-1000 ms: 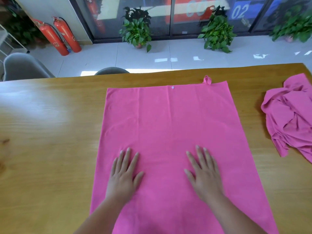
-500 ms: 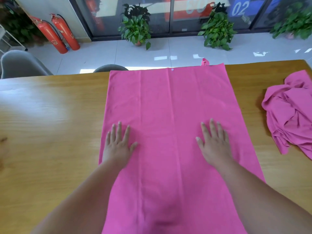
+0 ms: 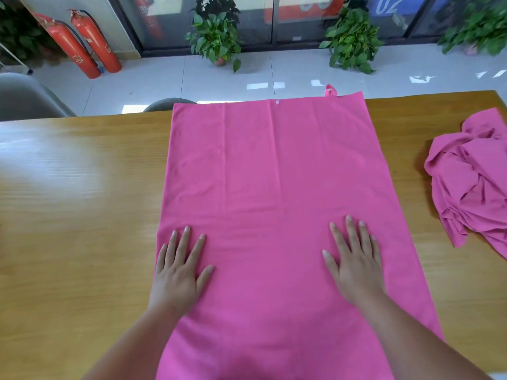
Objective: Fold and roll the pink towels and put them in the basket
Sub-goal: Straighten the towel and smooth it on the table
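On my feed, a wooden table (image 3: pixel 68 187) fills the lower view, with a pale patch of daylight glaring off its left side. Past its far edge is a glossy white tiled floor (image 3: pixel 153 78). Two red fire extinguishers (image 3: pixel 70 46) stand at the far left, and three potted plants (image 3: pixel 216 37) line the dark glass doors (image 3: pixel 258 17). A grey chair (image 3: pixel 27 97) sits off the table's far-left corner.

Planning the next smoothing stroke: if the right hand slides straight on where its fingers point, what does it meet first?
Nothing but flat towel: the right hand points along it to the far hem, probably near the loop. The way looks free; the crumpled towel lies off to the side.
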